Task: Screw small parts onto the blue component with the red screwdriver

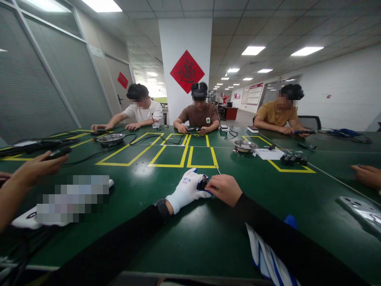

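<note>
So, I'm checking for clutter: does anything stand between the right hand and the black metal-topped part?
Nothing visible: the right hand has its fingertips at the black metal-topped part, held in the gloved left hand.

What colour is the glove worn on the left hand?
The glove is mainly white, with some blue; head view.

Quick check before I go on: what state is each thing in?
Left hand: gloved, holding black part
Black part: held, round end up
Right hand: bare, up against black part
Loose glove: unworn, partly behind right sleeve
Phone: lying flat, camera side up
Metal bowls: both upright
</note>
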### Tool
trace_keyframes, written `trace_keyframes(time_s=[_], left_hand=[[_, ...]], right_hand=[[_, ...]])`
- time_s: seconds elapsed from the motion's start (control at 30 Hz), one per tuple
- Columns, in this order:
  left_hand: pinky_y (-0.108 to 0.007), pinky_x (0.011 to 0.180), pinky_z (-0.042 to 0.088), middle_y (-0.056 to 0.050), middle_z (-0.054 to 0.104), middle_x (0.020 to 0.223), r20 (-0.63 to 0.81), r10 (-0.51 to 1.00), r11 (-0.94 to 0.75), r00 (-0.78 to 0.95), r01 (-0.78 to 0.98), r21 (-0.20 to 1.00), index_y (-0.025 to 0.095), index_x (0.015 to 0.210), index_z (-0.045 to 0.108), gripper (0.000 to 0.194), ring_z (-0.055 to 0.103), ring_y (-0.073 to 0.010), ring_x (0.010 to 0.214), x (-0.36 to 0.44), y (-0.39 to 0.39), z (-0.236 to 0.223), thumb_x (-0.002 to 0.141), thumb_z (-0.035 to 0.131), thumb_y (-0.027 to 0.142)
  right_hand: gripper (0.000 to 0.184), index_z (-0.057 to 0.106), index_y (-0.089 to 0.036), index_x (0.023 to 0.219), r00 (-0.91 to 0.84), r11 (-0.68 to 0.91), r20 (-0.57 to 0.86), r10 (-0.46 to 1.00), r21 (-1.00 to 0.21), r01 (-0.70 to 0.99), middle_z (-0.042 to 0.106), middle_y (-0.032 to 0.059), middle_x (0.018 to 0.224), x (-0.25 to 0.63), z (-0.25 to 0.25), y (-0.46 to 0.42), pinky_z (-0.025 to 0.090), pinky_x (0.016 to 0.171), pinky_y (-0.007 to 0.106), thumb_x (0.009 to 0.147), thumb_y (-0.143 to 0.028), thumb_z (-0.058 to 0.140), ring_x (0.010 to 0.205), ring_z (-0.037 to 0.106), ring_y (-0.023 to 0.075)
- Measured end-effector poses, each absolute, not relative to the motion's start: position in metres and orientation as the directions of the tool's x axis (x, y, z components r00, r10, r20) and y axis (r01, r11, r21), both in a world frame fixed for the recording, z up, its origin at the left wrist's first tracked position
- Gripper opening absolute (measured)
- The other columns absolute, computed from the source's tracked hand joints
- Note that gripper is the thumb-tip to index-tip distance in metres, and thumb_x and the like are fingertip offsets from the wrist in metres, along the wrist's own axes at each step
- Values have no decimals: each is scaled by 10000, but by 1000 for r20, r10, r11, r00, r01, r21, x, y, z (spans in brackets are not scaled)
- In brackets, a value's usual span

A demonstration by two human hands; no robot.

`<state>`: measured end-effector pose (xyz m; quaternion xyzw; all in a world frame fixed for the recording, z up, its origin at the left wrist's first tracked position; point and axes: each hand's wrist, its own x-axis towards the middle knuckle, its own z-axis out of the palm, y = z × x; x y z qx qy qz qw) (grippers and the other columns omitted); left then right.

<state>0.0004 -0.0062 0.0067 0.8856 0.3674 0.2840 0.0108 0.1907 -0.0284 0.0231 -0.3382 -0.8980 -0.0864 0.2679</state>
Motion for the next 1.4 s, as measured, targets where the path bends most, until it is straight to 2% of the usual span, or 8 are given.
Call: trace_keyframes(time_s=[0.2, 0.3, 0.4, 0.63, 0.73, 0.93, 1.2, 1.4], left_hand=[[-478, 1127, 226, -59, 689, 1027, 517, 664, -727, 540, 628, 277, 218, 1095, 623, 596, 605, -274, 1046, 0, -10, 4, 656, 687, 616], [-511, 1136, 219, -97, 586, 1273, 564, 684, -706, 462, 615, 352, 210, 1280, 523, 776, 433, -332, 1280, -3, -12, 5, 637, 705, 604], [-479, 1157, 221, -78, 413, 1453, 674, 670, -718, 312, 504, 480, 217, 1414, 362, 599, 295, -275, 1385, -10, -12, 10, 882, 462, 473], [-359, 1204, 127, -62, 276, 1531, 611, 758, -540, -229, 306, 784, 165, 1454, 274, 512, 237, -181, 1418, -20, 9, 14, 971, 263, 335], [-353, 1193, 179, -72, 332, 1505, 542, 819, -498, -189, 235, 835, 150, 1444, 299, 509, 315, -173, 1386, -19, 15, 10, 973, 241, 335], [-316, 1197, 152, -54, 335, 1507, 606, 793, -559, -58, 325, 763, 168, 1426, 350, 499, 275, -163, 1403, -10, -3, 11, 959, 320, 343], [-365, 1180, 208, -44, 352, 1497, 536, 833, -549, 138, 326, 769, 218, 1418, 355, 485, 305, -170, 1391, 4, -25, 12, 963, 293, 374], [-468, 1162, 206, -99, 222, 1542, 498, 803, -594, 329, 371, 713, 239, 1446, 279, 871, 161, -283, 1434, 2, -30, 3, 710, 712, 410]], right_hand=[[265, 643, -200, 995, -252, 699, 736, 629, -393, 597, 661, 71, 1006, 203, 26, -18, 429, 863, 320, 943, -310, 407, 959, 590, 183], [323, 605, -212, 1173, -233, 577, 615, 754, -448, 683, 534, 101, 1315, 213, 15, 0, 346, 1029, 416, 917, -299, 429, 1240, 455, 233], [252, 692, -207, 1026, -359, 459, 293, 886, -446, 768, 613, 93, 1214, 218, 2, 15, 397, 993, 403, 816, -241, 557, 1172, 522, 240], [162, 668, -193, 827, -275, 387, 298, 914, -441, 810, 641, 78, 959, 201, 7, 1, 430, 897, 406, 772, -153, 521, 990, 550, 239], [102, 621, -175, 784, -187, 332, 318, 929, -497, 802, 579, 103, 970, 193, 9, -6, 433, 872, 427, 710, -121, 576, 983, 533, 263], [495, 504, -205, 1099, 34, 219, 284, 958, -802, 556, 504, 71, 1046, 197, 6, 4, 520, 714, 335, 641, -22, 543, 790, 585, 155], [206, 503, -206, 1010, 79, 147, 163, 983, -974, 174, 545, -1, 701, 213, 13, 22, 439, 404, 233, 842, -282, 412, 426, 440, 85], [214, 573, -191, 874, 72, 229, 255, 964, -939, 257, 495, 10, 877, 198, -6, 13, 481, 471, 255, 671, -168, 506, 534, 489, 88]])
